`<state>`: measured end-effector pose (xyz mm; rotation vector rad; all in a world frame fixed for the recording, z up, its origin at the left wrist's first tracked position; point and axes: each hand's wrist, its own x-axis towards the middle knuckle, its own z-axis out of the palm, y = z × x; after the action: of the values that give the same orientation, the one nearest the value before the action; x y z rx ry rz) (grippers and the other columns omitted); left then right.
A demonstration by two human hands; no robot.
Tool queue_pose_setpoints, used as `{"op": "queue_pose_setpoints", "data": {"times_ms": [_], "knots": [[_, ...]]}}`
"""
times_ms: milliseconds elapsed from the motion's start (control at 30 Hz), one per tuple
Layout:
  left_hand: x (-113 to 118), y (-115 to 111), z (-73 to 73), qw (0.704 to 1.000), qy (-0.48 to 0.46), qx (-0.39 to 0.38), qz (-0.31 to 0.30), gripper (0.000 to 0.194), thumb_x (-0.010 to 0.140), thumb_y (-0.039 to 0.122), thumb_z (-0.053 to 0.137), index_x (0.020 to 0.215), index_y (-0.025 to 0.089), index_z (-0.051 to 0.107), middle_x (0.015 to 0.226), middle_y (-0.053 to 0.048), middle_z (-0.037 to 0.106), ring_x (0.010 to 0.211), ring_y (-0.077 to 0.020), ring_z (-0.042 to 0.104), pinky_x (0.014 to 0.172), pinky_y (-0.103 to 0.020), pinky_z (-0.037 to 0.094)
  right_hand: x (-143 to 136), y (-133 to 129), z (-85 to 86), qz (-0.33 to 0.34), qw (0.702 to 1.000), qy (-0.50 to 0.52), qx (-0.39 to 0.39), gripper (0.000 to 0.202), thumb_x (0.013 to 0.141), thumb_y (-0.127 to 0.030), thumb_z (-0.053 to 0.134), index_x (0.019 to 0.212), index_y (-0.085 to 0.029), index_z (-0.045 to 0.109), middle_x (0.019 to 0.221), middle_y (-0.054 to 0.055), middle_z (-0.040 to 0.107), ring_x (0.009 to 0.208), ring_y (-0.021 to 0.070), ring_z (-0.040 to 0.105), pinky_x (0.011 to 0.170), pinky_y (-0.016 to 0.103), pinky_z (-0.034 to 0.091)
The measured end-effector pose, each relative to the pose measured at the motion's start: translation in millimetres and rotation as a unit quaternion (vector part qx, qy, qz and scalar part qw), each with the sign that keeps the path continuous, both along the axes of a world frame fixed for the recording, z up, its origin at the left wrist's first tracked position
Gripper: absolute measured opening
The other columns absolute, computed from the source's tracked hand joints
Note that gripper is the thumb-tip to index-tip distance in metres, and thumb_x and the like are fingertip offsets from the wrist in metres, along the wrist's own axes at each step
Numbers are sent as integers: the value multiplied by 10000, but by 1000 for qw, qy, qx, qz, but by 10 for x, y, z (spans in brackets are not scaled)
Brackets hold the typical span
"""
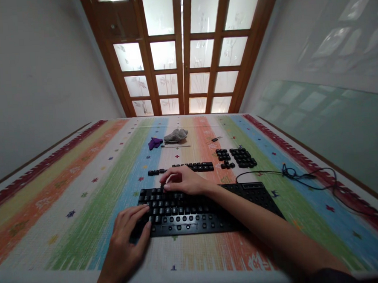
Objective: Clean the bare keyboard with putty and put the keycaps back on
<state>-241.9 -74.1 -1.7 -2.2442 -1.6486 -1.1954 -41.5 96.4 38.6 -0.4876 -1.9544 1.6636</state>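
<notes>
A black keyboard [187,212] lies flat near the front of the table, with keycaps on its upper left rows and bare key posts in its lower rows and on its right side. My left hand [128,230] holds its left edge, thumb by the front corner and fingers over the leftmost keys. Over the top left rows, my right hand [186,180] pinches a small black keycap [162,187] between thumb and index finger; the keycap is partly hidden. Behind that hand is a row of loose keycaps [203,166], partly covered by it. My right forearm crosses the keyboard's middle.
More loose keycaps [243,157] sit in groups at the right. A cable [293,173] loops across the right side. Farther back are a grey cloth [176,136], a purple cloth [155,142], a thin stick [178,146] and a small black tool with wire prongs [215,139].
</notes>
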Motion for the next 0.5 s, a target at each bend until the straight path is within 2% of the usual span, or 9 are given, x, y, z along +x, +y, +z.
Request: {"op": "queue_pose_setpoints", "data": {"times_ms": [167, 400, 500], "knots": [[21, 6, 11, 999, 19, 28, -5, 247, 965, 234, 575, 1209, 229, 610, 1143, -74, 664, 1075, -243, 597, 948, -432, 477, 188, -221, -51, 49, 997, 40, -41, 311, 738, -397, 832, 919, -164, 731, 903, 28, 713, 804, 138, 675, 787, 298, 530], [179, -37, 43, 998, -7, 56, -1, 271, 939, 211, 626, 1209, 232, 615, 1099, -68, 677, 1044, -239, 620, 945, -422, 490, 219, -432, -116, 53, 995, 72, -37, 295, 744, -395, 830, 914, -166, 751, 980, 56, 725, 899, 160, 679, 853, 332, 550], [264, -37, 53, 997, -17, 68, -15, 271, 923, 208, 653, 1191, 230, 621, 1065, -58, 691, 1038, -239, 626, 938, -412, 499, 213, -528, -153, 37, 996, 53, -55, 318, 724, -360, 842, 956, -170, 739, 932, 43, 736, 853, 158, 691, 832, 334, 561]]}}
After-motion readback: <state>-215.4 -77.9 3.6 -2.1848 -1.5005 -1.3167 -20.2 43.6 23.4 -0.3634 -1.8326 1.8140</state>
